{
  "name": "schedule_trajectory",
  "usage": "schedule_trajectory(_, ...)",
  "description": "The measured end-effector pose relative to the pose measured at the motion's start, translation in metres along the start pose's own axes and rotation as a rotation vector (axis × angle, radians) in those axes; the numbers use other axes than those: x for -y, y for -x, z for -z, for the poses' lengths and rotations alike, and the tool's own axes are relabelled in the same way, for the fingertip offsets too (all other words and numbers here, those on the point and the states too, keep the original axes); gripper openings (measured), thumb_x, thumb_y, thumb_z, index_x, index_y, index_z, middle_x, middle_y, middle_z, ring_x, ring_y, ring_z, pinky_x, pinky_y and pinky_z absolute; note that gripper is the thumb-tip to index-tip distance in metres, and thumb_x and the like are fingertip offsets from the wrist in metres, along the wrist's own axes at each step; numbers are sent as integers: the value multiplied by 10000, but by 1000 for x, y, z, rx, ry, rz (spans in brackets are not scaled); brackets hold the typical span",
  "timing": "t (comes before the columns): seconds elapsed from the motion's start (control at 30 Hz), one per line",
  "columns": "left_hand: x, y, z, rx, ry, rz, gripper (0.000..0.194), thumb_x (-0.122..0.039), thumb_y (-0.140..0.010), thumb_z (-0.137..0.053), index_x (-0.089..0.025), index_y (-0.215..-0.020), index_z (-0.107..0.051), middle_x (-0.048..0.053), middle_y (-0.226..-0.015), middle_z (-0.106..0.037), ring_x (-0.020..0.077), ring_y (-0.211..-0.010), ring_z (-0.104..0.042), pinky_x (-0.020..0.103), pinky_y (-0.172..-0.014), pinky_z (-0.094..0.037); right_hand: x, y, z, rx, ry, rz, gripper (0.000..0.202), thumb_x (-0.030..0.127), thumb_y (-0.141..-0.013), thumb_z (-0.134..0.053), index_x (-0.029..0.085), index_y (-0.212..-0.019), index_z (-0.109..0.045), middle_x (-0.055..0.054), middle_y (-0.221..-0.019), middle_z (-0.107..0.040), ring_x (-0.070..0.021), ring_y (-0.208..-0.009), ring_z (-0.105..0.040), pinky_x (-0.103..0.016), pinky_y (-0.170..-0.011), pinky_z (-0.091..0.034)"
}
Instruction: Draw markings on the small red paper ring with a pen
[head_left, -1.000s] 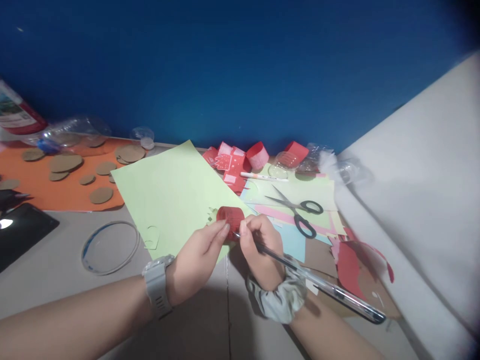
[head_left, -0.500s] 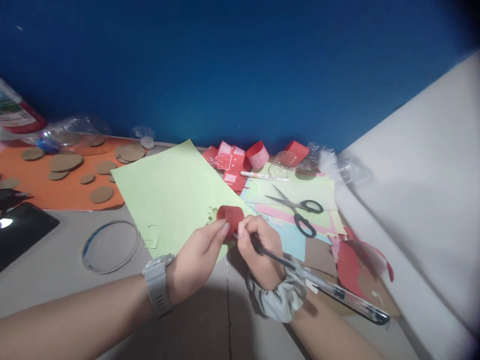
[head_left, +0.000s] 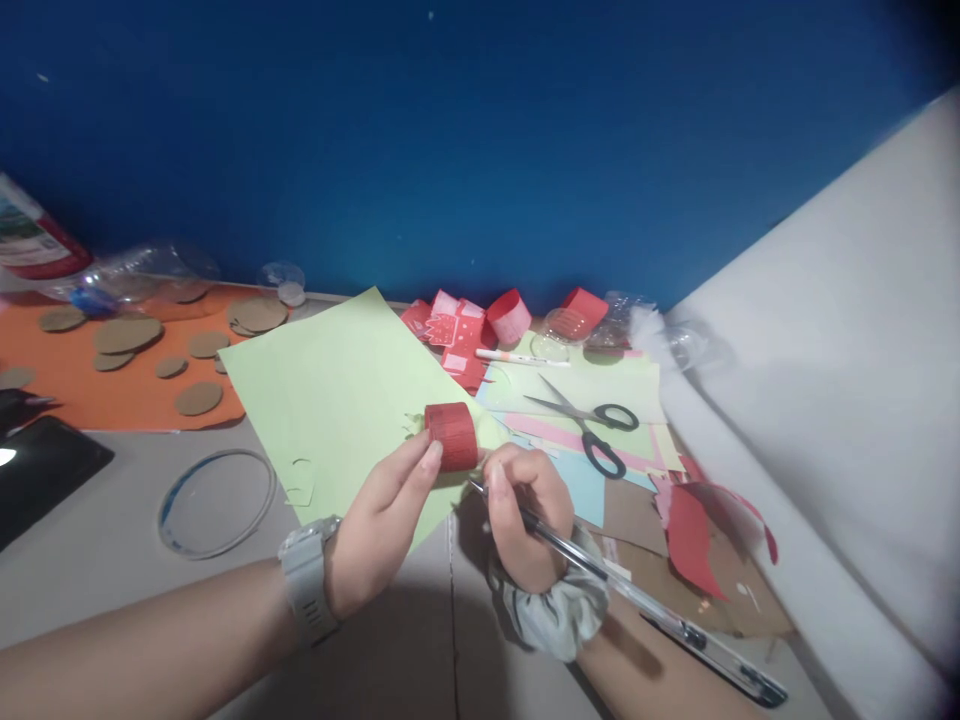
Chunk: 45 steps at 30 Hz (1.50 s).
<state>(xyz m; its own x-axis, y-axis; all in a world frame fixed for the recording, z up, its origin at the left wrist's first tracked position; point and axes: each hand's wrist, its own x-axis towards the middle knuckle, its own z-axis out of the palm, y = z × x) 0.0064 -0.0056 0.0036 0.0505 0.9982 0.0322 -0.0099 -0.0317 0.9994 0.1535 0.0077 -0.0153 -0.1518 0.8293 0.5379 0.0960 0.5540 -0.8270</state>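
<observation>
My left hand (head_left: 382, 525) pinches a short red paper ring (head_left: 451, 437) by its left side, thumb on the near face. Dark marks that I cannot read run over the ring's surface. In my right hand (head_left: 529, 520) is a clear pen (head_left: 630, 590) with a black end, its tip just below and beside the ring, apart from it. The pen's long barrel slants down to the right past a grey scrunchie. Under the ring lies a light green paper sheet (head_left: 322, 390), with small cut scraps near the ring.
Scissors (head_left: 589, 425) lie on coloured papers to the right, near a white marker (head_left: 521, 357) and red paper rings (head_left: 510, 317). Cardboard discs (head_left: 199, 398) rest on orange paper (head_left: 82, 385) at left. A tape roll (head_left: 217, 503) and phone (head_left: 56, 470) sit nearer. A blue wall (head_left: 465, 150) stands behind.
The red ring has turned so its outer side faces me and its opening no longer shows. My right hand and the pen have dropped slightly away from it.
</observation>
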Motion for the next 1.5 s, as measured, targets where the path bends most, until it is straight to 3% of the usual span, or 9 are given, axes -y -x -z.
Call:
schedule_trajectory(0.2,-1,-2,0,46,-18,-3,308,-310,-1013,-439,-181,-1190,-655,51,-1193,-719,187,-1111,-632,236,-973,-458,-3,1,0,17,-7,14,177,101,-916,-486,227,-799,-447,23,-714,-512,-115,-582,-467,-272,-559,-376)
schedule_trajectory(0.57,0,-4,3,-15,-132,57,311,-351,-1004,-437,-169,-938,-680,26,-912,-720,168,-828,-605,237,-786,-479,4,-2,-3,31,27,-1,186,147,-939,-460,232,-775,-435,30,-668,-476,-119,-557,-444,-275,-540,-364)
schedule_trajectory(0.8,-3,-4,3,1,-111,44,313,-350,-1000,-433,-160,-992,-682,37,-942,-720,180,-880,-622,248,-821,-487,6,-1,-3,38,52,-11,203,177,-942,-452,241,-754,-405,28,-647,-471,-130,-553,-461,-280,-527,-370)
schedule_trajectory(1.1,-3,-5,4,10,-101,66,337,-364,-1002,-422,-157,-951,-683,30,-899,-715,178,-869,-616,246,-825,-482,4,-1,-2,32,3,59,195,104,-909,-465,243,-781,-418,28,-685,-505,-121,-569,-461,-267,-539,-369)
schedule_trajectory(1.23,-3,-2,3,30,-118,50,337,-346,-1005,-404,-168,-852,-645,17,-830,-680,167,-816,-595,237,-796,-481,4,0,-3,13,12,22,185,128,-911,-475,238,-772,-422,22,-676,-506,-126,-566,-463,-276,-531,-366)
schedule_trajectory(1.4,-1,0,1,73,-131,41,271,-291,-1006,-399,-183,-948,-640,24,-920,-697,173,-892,-609,241,-844,-479,3,1,-1,-15,36,-29,153,148,-916,-488,233,-794,-451,13,-706,-532,-122,-564,-473,-276,-522,-372)
schedule_trajectory(1.5,1,0,1,89,-192,39,272,-303,-1006,-401,-188,-889,-618,13,-847,-673,168,-823,-596,242,-794,-480,3,0,-1,-2,32,-13,159,139,-909,-502,234,-792,-451,13,-710,-538,-124,-580,-484,-276,-534,-380)
